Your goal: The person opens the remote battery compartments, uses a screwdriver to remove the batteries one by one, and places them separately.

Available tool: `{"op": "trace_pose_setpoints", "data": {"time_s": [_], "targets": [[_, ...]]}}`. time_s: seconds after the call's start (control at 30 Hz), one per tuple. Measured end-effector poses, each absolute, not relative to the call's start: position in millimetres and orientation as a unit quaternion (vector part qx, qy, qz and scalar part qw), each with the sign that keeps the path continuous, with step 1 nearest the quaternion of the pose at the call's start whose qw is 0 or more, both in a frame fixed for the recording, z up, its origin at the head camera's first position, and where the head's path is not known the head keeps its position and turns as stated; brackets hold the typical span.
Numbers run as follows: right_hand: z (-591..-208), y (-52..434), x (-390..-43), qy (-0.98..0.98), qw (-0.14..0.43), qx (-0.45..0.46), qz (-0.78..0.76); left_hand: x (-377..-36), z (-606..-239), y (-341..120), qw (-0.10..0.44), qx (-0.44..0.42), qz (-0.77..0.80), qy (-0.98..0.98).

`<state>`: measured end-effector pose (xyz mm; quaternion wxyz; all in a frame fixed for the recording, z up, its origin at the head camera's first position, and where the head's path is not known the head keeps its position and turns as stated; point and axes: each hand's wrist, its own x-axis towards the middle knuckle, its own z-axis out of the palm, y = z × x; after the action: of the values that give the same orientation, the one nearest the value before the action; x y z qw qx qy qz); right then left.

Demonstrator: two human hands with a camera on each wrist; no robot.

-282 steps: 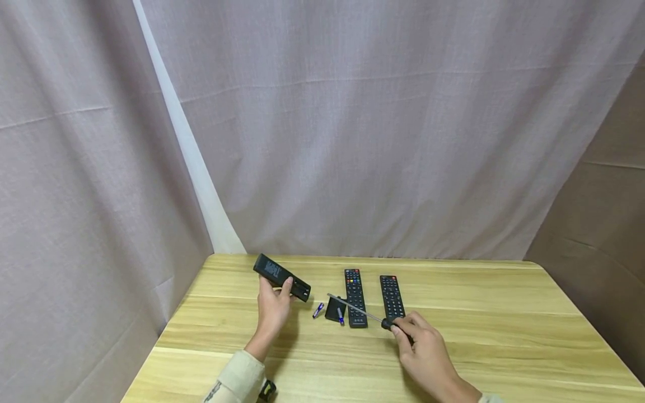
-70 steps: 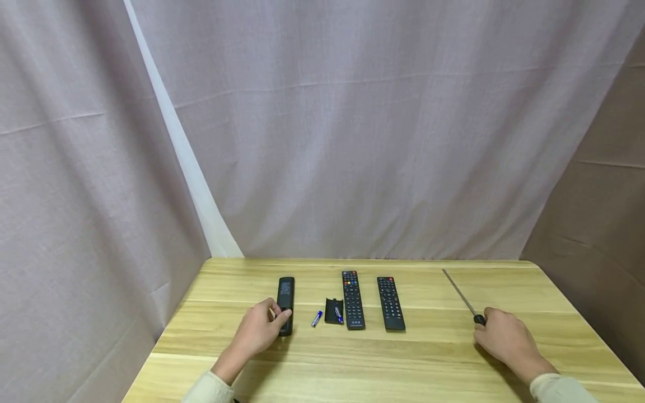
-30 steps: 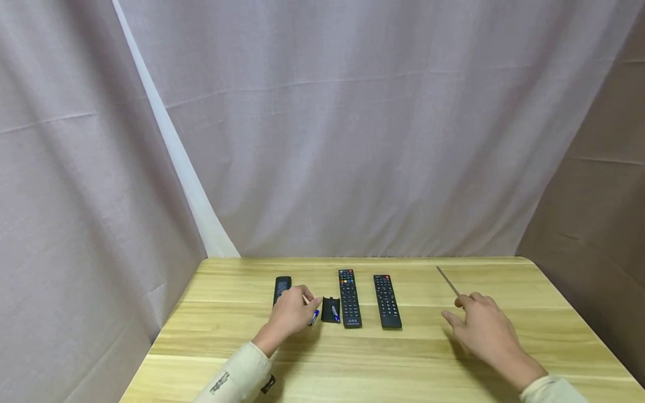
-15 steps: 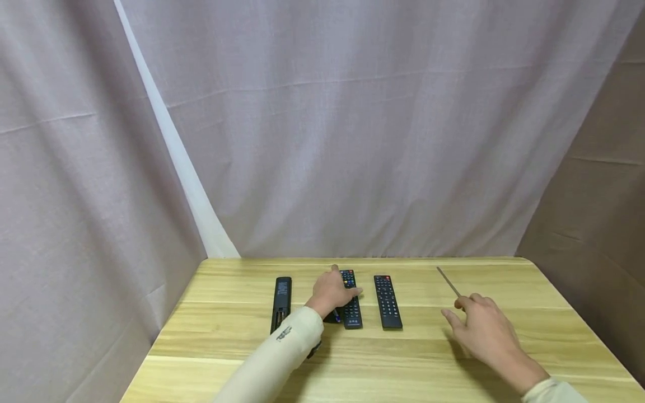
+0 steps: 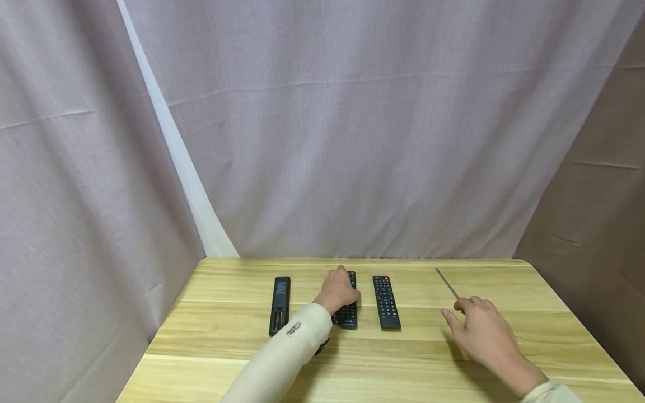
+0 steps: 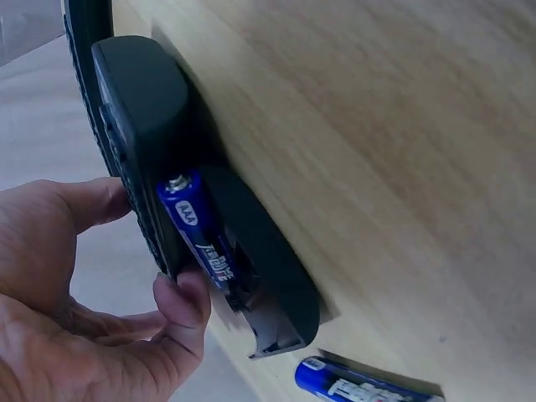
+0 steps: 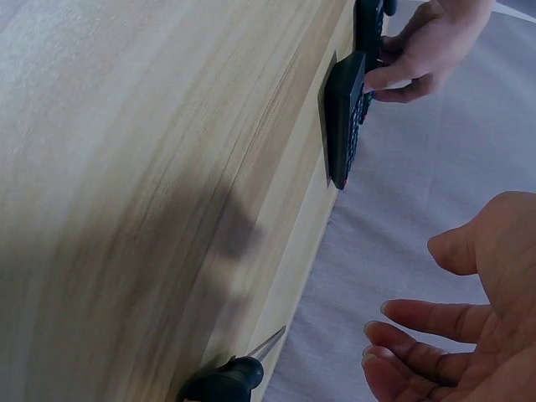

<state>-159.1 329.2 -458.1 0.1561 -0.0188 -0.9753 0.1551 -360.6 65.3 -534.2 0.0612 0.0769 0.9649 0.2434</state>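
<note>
From your head view, your left hand (image 5: 339, 290) covers the far part of the middle remote (image 5: 348, 313), and what sits just left of that remote is hidden behind your wrist. Your left wrist view fills that in: a blue AAA battery (image 6: 201, 241) lies on a loose black battery cover (image 6: 272, 289) pressed up against the remote's side, and a second AAA battery (image 6: 356, 385) lies on the desk (image 6: 402, 151) a little apart from the cover. That same view shows your thumb and the tip of one finger (image 6: 188, 306) curled round the remote's edges, gripping it; the fingertip sits right beside the first battery.

Your left arm reaches forward and across in its cream sleeve (image 5: 282, 358), hand palm-down on the remote. Your right hand (image 5: 481, 333) hovers over the right part of the desk, fingers loosely spread and holding nothing. The right wrist view confirms this: the fingers (image 7: 419, 318) are relaxed and apart from the screwdriver (image 7: 226, 381), whose dark handle rests on the desk just beside them. In the head view only the screwdriver's thin metal shaft (image 5: 447, 283) shows, pointing away to the far left of your right hand.

Another remote (image 5: 386, 301) lies between your hands, and a third remote (image 5: 279, 305), face-down, lies to the left of your left arm.
</note>
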Motion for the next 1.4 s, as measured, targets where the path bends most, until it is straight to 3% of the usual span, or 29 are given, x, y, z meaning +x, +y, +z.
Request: {"op": "trace_pose_setpoints", "data": {"time_s": [0.23,0.47,0.77,1.4], "targets": [[-459.2,327.5,-161.2,-0.975,0.159,-0.016,0.154,-359.0,-532.5,58.0,0.056,0.084,0.253,0.962],[-459.2,325.9,-162.4,-0.975,0.157,-0.012,0.157,-327.9,-491.9,49.9,0.07,0.086,0.294,0.949],[-457.0,327.6,-160.4,-0.975,0.154,-0.013,0.16,-317.4,-471.3,35.3,0.03,0.114,0.309,0.944],[-451.3,311.6,-155.4,-0.97,0.173,0.006,0.171,-274.2,-426.8,-13.0,0.038,0.152,0.528,0.835]]}}
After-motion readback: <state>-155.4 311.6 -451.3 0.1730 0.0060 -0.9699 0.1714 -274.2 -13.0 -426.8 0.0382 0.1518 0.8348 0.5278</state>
